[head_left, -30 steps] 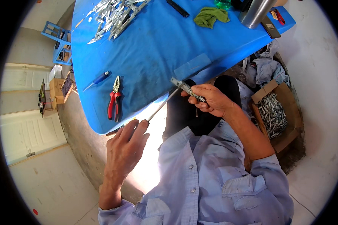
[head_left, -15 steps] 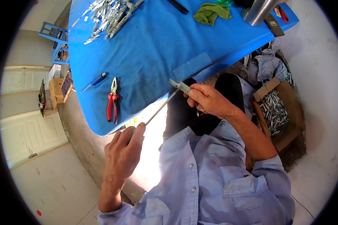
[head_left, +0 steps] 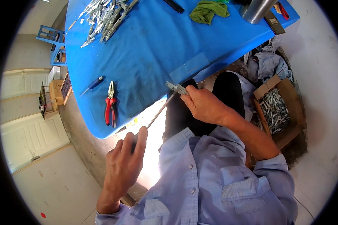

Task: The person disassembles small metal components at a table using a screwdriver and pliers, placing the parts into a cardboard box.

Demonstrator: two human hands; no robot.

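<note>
Left hand (head_left: 124,163) low on the left, its grip closed round the dark handle of a thin-shafted tool (head_left: 161,110); index finger stretched along toward the shaft, handle mostly hidden by the fingers; right hand (head_left: 208,107) to the right and a bit farther, back of hand up, its grip holding a grey metal piece (head_left: 177,88) by its near right end; piece sits just off the near edge of the blue tabletop (head_left: 146,56), above the dark-trousered legs; tool's shaft slants far and right to meet the piece, exact contact at the tip too small to tell; on the tabletop at left, red-and-black pliers (head_left: 110,108), heads pointing far, with a blue-handled screwdriver (head_left: 94,84) just beside, to the left; far left, pile of metal pieces (head_left: 109,18); far middle, black object (head_left: 173,5) and green cloth (head_left: 207,12); far right, steel flask (head_left: 254,10) and dark flat box (head_left: 274,24); right of the person, open cardboard box (head_left: 267,87) with many metal parts (head_left: 275,110) inside; crumpled plastic bags (head_left: 269,64) just beyond it.
</note>
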